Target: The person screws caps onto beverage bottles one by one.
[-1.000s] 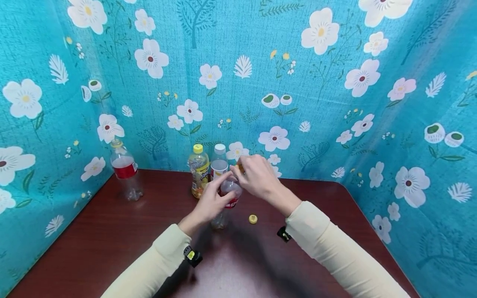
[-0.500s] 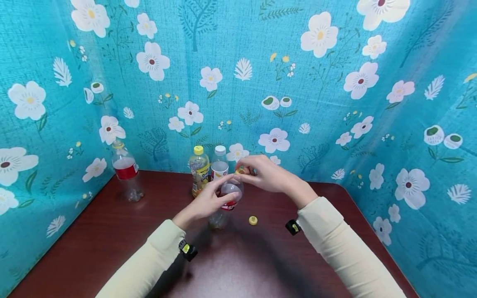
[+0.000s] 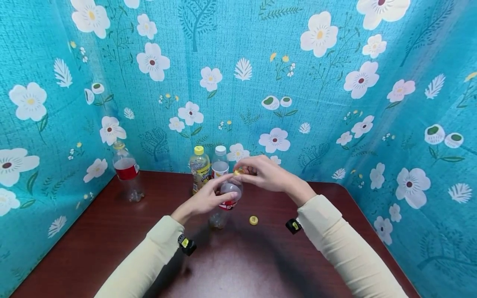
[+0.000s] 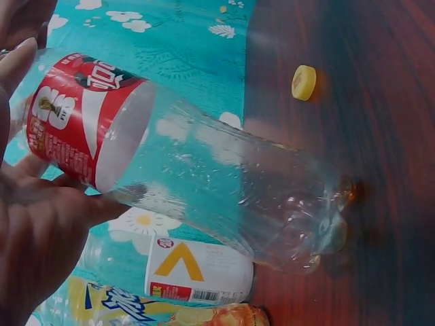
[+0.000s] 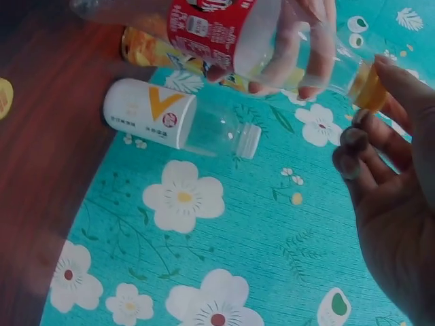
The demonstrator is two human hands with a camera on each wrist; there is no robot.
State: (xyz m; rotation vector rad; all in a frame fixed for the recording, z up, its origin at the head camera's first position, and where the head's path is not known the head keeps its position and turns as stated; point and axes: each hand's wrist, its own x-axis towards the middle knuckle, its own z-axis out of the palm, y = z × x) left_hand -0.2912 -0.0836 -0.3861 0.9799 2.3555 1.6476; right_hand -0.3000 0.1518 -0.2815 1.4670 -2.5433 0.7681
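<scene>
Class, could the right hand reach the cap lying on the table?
Probably yes: nothing visible blocks the loose yellow cap, though the right hand pinches the orange cap of the held bottle.

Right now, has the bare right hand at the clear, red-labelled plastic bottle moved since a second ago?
Yes: the right hand has swung its wrist rightward in the head view, judged against the round yellow cap on the dark-red table.

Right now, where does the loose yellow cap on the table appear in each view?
Head: yellow cap below centre, slightly right.
Left wrist: yellow cap in the upper right.
Right wrist: yellow cap at the left edge, upper half, partly cut off.
Shared landmark: the held red-labelled bottle.
</scene>
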